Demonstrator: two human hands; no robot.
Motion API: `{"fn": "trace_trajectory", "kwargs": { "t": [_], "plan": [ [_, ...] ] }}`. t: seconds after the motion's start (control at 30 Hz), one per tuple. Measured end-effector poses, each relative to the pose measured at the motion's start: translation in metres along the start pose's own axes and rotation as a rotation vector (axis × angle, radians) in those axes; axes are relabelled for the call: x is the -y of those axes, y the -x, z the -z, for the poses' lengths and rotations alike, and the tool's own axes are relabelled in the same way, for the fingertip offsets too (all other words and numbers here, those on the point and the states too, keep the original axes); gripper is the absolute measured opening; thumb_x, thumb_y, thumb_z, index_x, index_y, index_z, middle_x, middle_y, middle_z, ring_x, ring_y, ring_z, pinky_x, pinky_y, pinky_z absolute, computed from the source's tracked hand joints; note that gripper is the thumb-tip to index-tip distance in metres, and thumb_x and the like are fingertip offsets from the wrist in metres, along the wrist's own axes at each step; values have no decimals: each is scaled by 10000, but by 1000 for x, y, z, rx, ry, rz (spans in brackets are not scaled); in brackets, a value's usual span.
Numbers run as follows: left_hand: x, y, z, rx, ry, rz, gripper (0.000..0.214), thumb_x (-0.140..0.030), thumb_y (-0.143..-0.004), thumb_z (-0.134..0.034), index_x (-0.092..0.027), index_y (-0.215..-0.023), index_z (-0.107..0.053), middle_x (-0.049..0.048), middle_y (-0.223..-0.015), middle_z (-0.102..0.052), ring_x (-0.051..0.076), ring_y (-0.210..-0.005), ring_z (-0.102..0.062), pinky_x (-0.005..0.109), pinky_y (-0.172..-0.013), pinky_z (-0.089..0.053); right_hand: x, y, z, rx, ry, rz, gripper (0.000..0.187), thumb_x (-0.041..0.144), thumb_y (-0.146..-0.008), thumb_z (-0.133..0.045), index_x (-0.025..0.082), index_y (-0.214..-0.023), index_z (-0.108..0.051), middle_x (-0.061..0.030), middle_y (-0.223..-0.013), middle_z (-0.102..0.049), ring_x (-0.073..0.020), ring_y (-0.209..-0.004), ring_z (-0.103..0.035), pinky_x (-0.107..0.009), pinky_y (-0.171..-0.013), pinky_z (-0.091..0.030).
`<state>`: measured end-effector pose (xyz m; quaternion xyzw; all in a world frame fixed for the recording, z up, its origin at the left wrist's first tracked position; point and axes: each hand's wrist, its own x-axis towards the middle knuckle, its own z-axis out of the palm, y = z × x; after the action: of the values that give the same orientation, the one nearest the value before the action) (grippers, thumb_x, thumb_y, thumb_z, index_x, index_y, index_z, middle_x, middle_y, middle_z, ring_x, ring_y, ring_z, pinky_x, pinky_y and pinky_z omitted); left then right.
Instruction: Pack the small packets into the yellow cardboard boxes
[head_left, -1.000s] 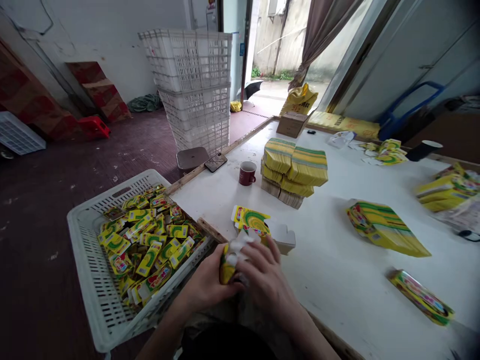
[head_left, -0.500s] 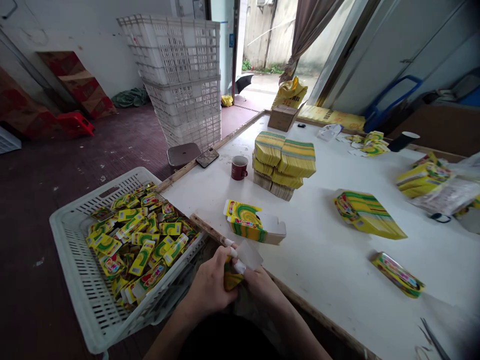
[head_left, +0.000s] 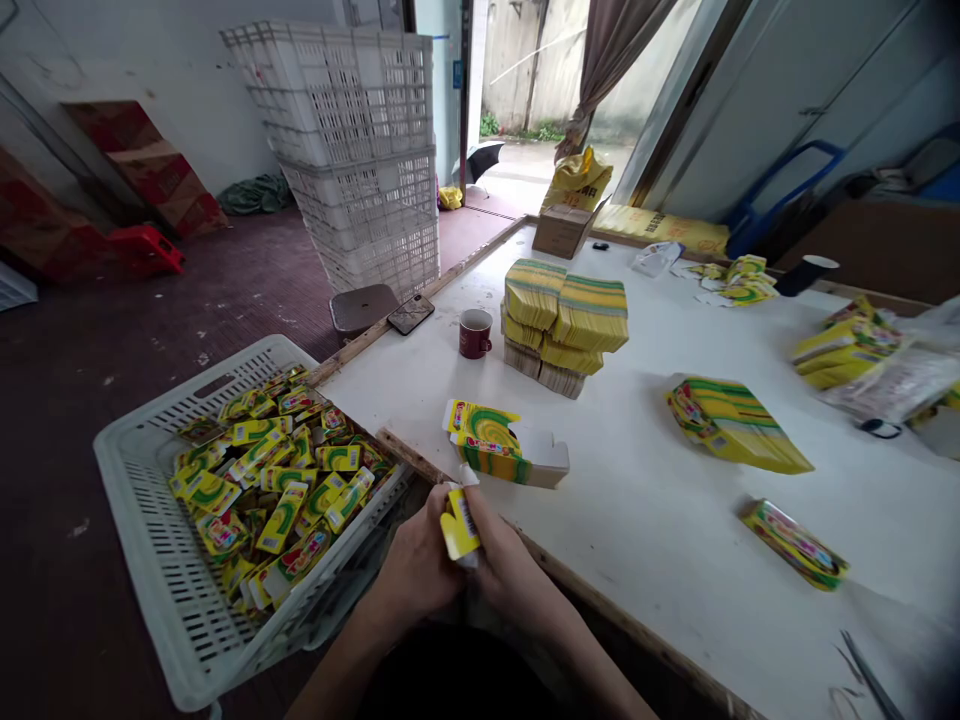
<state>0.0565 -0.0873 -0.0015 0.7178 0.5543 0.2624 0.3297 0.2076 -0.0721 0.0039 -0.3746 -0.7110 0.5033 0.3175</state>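
Note:
Between my two hands, at the table's near edge, is a small yellow carton [head_left: 460, 525] with a barcode on its visible end. My left hand [head_left: 420, 555] closes around its left side, and my right hand [head_left: 499, 550] grips it from the right. White on the fingertips looks like tape or finger covers. Just beyond lies an open yellow and green display box [head_left: 491, 440], its white inner side facing right. To my left a white plastic crate [head_left: 161, 540] holds many small yellow cartons [head_left: 285, 515]. The carton's underside is hidden by my fingers.
On the white table [head_left: 637, 560] stand stacked flat cartons [head_left: 566, 310], a red mug [head_left: 475, 335] and a phone [head_left: 411, 314]. Further right lie a carton bundle [head_left: 731, 425], a long yellow pack [head_left: 795, 545] and scissors [head_left: 870, 675]. Tall stacked crates [head_left: 360, 150] stand behind.
The carton in my hands has turned, so its yellow barcode end now faces up where a pale flap stuck out before. My hands have drawn slightly closer together. The view shifted slightly.

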Motion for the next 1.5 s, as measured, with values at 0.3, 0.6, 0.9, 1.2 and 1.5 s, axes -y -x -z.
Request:
{"fn": "trace_trajectory", "kwargs": {
  "t": [0.3, 0.6, 0.9, 1.2, 1.5],
  "plan": [
    [5, 5, 15, -175, -90, 63, 501, -255, -699, -667, -213, -1141, -435, 113, -1118, -570, 316, -1088, -545, 493, -928, -454, -21, -4, 6, -71, 168, 142, 627, 102, -894, -382, 267, -1483, -248, -144, -1549, -274, -263, -1438, -250, -492, -1133, -306],
    [-6, 3, 48, 7, -105, 52, 548, -351, -655, -754, -250, -1133, -505, 31, -1087, -634, 236, -988, -608, 366, -863, -481, 4, -2, 37, 159, 149, 208, 243, 269, -891, -553, 270, -1117, -641, -92, -1314, -518, -208, -1164, -560, -343, -981, -460],
    [-18, 0, 40, -108, -154, 21, 462, -291, -684, -685, -216, -1097, -491, 62, -1009, -616, 269, -963, -587, 396, -816, -475, 1, -1, 15, 7, 141, 132, 473, 235, -886, -504, 220, -1310, -294, -161, -1470, -270, -234, -1412, -257, -440, -1137, -304],
    [19, 10, 65, -184, -192, 213, 493, -410, -738, -657, -242, -1166, -478, 66, -1117, -617, 266, -1028, -602, 410, -902, -496, 0, -15, 25, -280, 318, 174, 586, 238, -834, -588, 185, -1346, -307, -174, -1360, -414, -278, -1280, -422, -449, -1047, -420],
    [71, 21, 93, -474, -289, 439, 841, -631, -676, -592, -70, -1281, -429, 225, -1307, -523, 388, -1241, -470, 536, -1067, -370, -29, -49, 73, -447, 638, -49, 437, -11, -714, -416, 139, -1104, -545, -143, -1002, -634, -288, -934, -544, -489, -871, -450]
  ]
}}
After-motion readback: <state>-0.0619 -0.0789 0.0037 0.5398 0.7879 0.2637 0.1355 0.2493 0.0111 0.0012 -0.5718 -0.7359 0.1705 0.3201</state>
